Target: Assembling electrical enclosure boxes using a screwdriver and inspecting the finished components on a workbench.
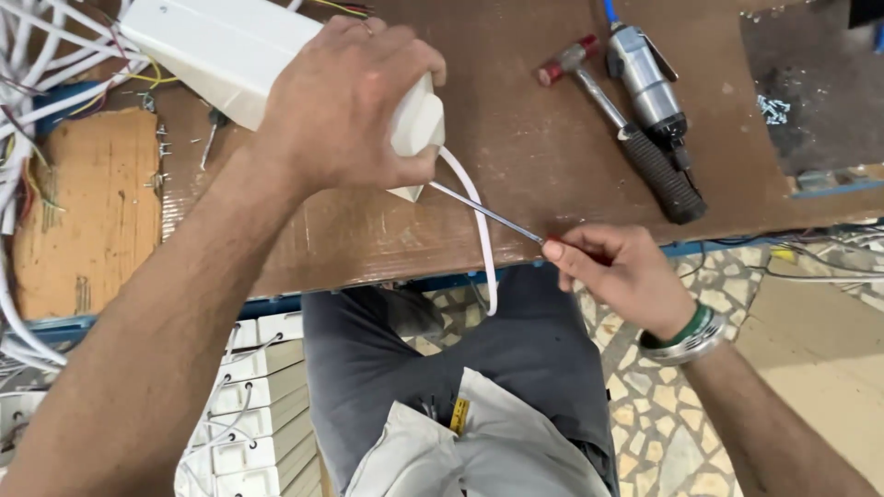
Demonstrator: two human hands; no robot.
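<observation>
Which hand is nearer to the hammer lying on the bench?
Right. The right hand, holding a screwdriver, sits just below the hammer, near its black grip. The left hand grips the white housing farther to the side.

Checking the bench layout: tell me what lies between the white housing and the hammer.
Only bare brown benchtop separates the white housing from the hammer, in the head view.

A workshop for electrical assembly is shown. A worn brown workbench is seen under the hands, scarred and stained. Beyond the right hand, a hammer and an air-driven tool are laid on it. Left of the left hand, tangled white wires are heaped, and below that forearm, white housings are stacked by a terrazzo floor.
</observation>
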